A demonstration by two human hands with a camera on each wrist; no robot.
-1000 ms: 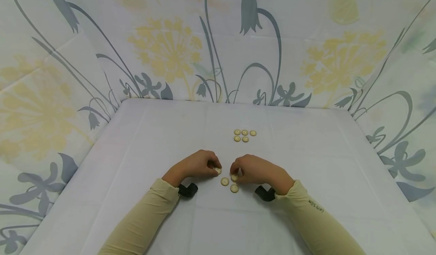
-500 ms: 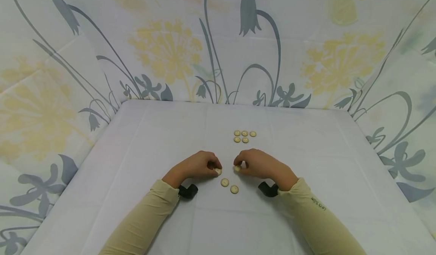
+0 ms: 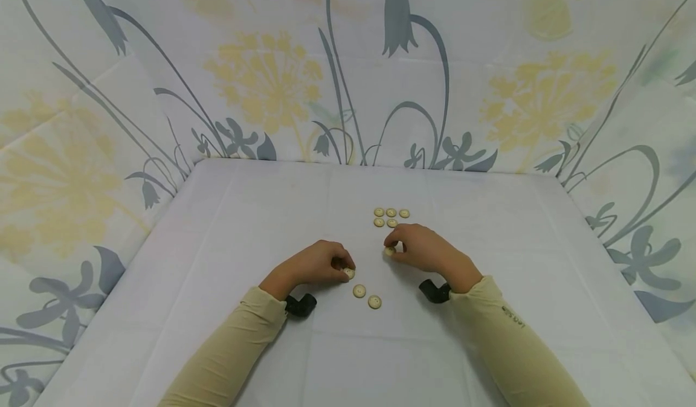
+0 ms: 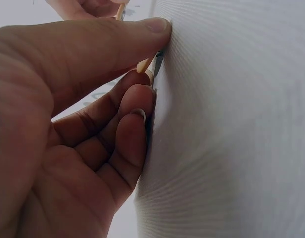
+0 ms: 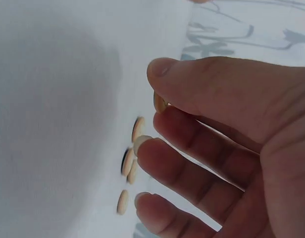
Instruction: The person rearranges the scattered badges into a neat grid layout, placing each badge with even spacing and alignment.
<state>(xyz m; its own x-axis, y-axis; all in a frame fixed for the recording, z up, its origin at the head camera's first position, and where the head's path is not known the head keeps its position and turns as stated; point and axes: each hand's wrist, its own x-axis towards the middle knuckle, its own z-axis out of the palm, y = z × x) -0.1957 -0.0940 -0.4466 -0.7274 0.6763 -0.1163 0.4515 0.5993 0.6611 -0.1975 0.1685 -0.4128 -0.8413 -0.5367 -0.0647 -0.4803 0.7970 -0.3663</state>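
Note:
Between thumb and index finger my right hand (image 3: pixel 426 249) pinches a pale wooden button (image 5: pixel 160 102), held just above the cloth in front of a small group of buttons. My left hand (image 3: pixel 315 263) is low at the table, its thumb and fingers pinching another button (image 3: pixel 349 272) that is tilted up at one edge. Two loose buttons lie flat between the hands and toward me: one button (image 3: pixel 359 290) near the left fingertips, another button (image 3: pixel 374 301) a little nearer and to the right.
Beyond my right hand lie several buttons (image 3: pixel 391 212) in two rows, a back row of three and a front row of two. A white cloth (image 3: pixel 272 201) covers the table. Flower-printed fabric (image 3: pixel 359 81) stands up at the back and both sides.
My right hand has picked a button from the loose ones and carried it away from me and rightward, close to the rows. My left hand has stayed in place with its button.

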